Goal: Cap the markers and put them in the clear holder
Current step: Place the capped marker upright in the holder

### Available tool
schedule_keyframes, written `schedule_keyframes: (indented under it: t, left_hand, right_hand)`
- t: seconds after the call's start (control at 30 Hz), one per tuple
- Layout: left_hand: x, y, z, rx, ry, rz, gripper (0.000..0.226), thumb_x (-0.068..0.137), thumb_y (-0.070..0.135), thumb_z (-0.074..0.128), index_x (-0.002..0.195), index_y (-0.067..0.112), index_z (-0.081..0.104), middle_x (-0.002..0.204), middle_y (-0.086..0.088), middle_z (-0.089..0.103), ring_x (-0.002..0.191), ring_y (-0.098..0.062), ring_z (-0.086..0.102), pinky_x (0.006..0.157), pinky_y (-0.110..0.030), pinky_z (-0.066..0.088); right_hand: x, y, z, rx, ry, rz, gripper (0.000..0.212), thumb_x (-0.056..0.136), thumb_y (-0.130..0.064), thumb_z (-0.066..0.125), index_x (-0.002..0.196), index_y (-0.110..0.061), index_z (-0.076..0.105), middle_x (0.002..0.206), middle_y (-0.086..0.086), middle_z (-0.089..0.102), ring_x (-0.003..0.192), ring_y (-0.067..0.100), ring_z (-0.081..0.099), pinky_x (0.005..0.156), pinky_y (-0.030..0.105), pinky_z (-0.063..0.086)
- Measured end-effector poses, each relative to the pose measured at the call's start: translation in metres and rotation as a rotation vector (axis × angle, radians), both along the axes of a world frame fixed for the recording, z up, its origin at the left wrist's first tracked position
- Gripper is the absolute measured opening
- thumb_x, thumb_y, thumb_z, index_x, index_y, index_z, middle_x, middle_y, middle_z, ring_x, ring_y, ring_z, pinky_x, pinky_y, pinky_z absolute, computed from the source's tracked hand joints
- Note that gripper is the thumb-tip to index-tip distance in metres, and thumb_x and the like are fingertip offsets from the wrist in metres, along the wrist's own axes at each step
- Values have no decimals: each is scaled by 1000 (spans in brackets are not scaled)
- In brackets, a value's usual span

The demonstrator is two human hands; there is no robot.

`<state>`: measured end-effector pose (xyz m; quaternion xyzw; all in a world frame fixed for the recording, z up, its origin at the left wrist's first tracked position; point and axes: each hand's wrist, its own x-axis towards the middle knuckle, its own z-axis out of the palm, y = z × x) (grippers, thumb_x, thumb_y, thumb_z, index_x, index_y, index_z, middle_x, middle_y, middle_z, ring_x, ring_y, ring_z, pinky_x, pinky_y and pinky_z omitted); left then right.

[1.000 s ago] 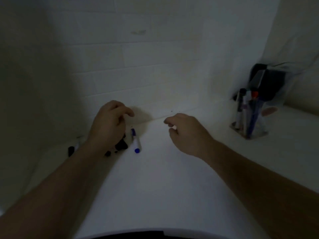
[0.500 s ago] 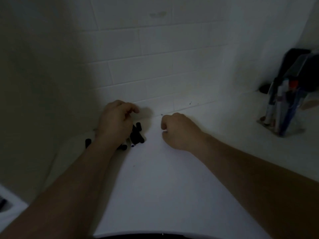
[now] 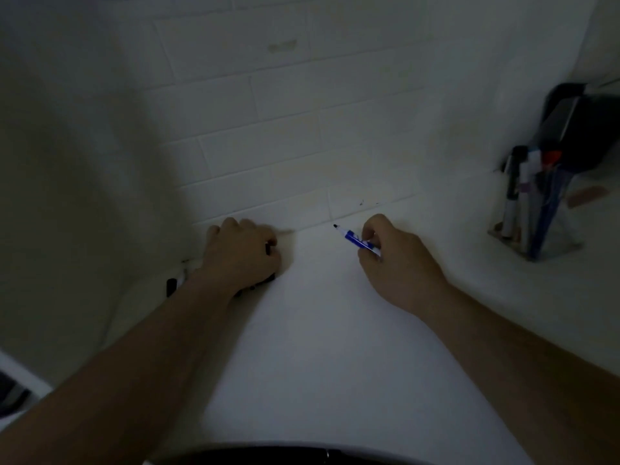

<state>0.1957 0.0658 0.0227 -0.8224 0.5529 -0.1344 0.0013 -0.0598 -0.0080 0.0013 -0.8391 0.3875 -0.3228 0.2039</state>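
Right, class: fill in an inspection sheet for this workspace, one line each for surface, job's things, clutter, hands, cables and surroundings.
Surface: white counter, dimly lit, meeting a tiled wall.
Job's things: uncapped blue marker, tip pointing up-left; clear holder at far right with several markers standing in it; small black caps by the wall, partly hidden.
Clutter: dark object behind the holder, unclear what.
Hands: right hand grips the blue marker; left hand curled over the caps, one dark piece between its fingers.
Cables: nothing seen.
Surroundings: white tiles with a small smudge.
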Motion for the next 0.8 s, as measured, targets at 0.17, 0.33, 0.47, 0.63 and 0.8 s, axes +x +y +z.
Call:
schedule_keyframes:
  t: [0.17, 0.33, 0.47, 0.63, 0.8]
  left_hand:
    - [-10, -13, 12, -18, 72, -18, 34, 92, 37, 48, 123, 45, 58, 123, 3, 63, 113, -26, 54, 98, -45, 37]
    - [-52, -20, 17, -459, 648, -228, 21, 91, 24, 62, 107, 37, 69, 100, 13, 69, 78, -2, 64, 65, -16, 47]
    - [-75, -17, -2, -581, 789, -340, 24, 89, 15, 64, 98, 37, 66, 97, 12, 70, 68, -3, 62, 58, -16, 43]
    - [-79, -15, -3, -654, 839, -351, 41, 89, 14, 69, 118, 42, 63, 102, 17, 69, 87, 2, 67, 74, -19, 53]
    - [-79, -13, -2, -685, 833, -286, 27, 86, 16, 71, 103, 37, 70, 96, 15, 72, 84, 0, 66, 72, -14, 52]
  right_hand:
    - [-5, -9, 0, 62, -78, 6, 13, 98, -24, 56, 104, -28, 45, 95, 0, 64, 74, 16, 62, 61, 33, 51]
    - [-17, -22, -3, 41, -94, -67, 16, 96, -43, 53, 108, -33, 59, 78, -7, 63, 73, 15, 61, 70, 38, 55]
    - [-18, -25, -6, 46, -113, -109, 22, 95, -43, 53, 88, -24, 62, 70, -5, 62, 71, 17, 60, 72, 42, 54]
    - [-16, -22, -5, 50, -156, -56, 19, 96, -41, 56, 95, -24, 65, 76, -4, 66, 74, 16, 63, 72, 43, 56]
    - [-16, -19, -4, 26, -176, -43, 17, 95, -36, 60, 94, -21, 66, 78, -2, 67, 74, 16, 64, 72, 41, 56]
